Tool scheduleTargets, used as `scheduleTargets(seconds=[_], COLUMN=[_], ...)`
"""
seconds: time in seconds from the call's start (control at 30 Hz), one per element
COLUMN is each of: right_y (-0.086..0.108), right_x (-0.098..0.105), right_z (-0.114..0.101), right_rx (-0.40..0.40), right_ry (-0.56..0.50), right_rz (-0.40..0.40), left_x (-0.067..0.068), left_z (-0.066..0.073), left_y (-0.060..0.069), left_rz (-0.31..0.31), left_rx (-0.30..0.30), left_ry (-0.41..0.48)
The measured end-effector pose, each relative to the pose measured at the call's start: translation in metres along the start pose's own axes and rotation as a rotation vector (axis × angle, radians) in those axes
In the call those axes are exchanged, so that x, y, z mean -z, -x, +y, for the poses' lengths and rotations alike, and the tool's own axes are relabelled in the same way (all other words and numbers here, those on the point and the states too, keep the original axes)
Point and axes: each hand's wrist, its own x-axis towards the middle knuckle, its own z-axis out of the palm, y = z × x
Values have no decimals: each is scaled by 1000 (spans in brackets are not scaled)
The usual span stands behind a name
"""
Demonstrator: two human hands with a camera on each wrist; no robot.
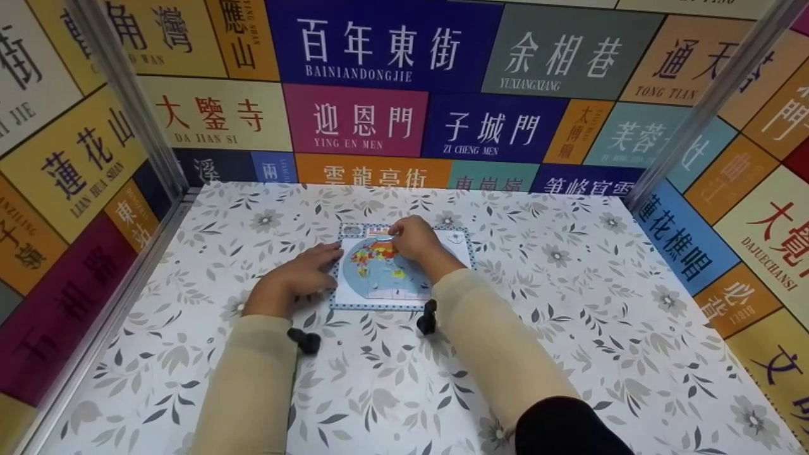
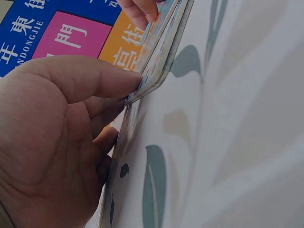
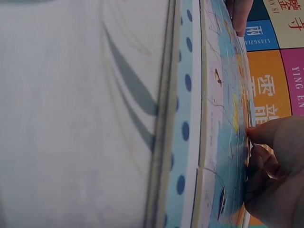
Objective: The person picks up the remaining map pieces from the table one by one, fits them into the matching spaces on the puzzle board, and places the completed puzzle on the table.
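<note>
A world-map jigsaw puzzle (image 1: 354,287) lies flat, its board framed by a light-blue dotted border (image 3: 185,130). Seams between its pieces show in the right wrist view. My left hand (image 1: 303,272) rests at the board's left edge; in the left wrist view its thumb (image 2: 111,80) touches the edge near a corner, the other fingers lower beside it. Over the upper middle of the map is my right hand (image 1: 417,240), fingers bent. In the right wrist view that hand (image 3: 280,166) pinches a thin puzzle piece, mostly hidden, at the map's surface.
The board lies on a white table (image 1: 569,303) with a grey leaf and flower print. Panels (image 1: 385,44) with coloured blocks of Chinese lettering stand behind and at both sides, joined by metal posts (image 1: 701,95).
</note>
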Motion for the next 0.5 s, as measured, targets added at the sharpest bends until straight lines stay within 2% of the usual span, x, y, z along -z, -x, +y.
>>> scheduleTargets(seconds=[0.2, 0.5], right_y=[-2, -2], right_x=[5, 5], right_z=[-2, -2], right_rx=[-74, -66], right_ry=[-33, -22], right_rz=[-52, -93], left_x=[2, 0], left_z=[2, 0], left_y=[1, 0], left_rz=[2, 7], left_rx=[0, 16], left_ry=[-10, 7])
